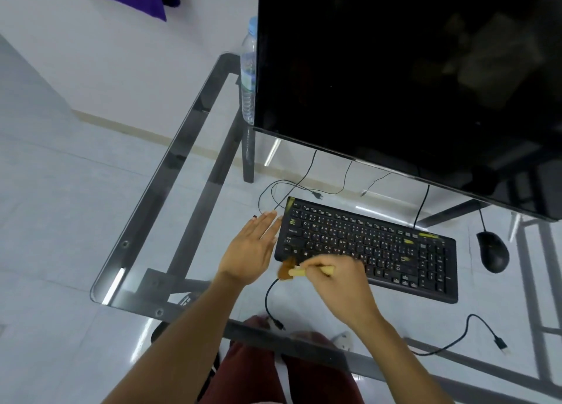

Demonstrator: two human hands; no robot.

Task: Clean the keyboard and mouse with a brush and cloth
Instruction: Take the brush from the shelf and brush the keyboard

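Observation:
A black keyboard (380, 245) with yellow-green marks lies on the glass desk (146, 209). My right hand (343, 279) grips a small brush (292, 270) with a pale wooden handle; its brown bristles sit at the keyboard's front left corner. My left hand (252, 245) lies flat with straight fingers against the keyboard's left edge. To the right of the keyboard sits a black mouse (492, 251). No cloth is in view.
A large dark monitor (410, 69) stands behind the keyboard, with a water bottle (248, 75) at its left. Thin black cables (304, 187) run behind the keyboard, and another cable (474, 333) lies near the desk's front edge. My knees show under the glass.

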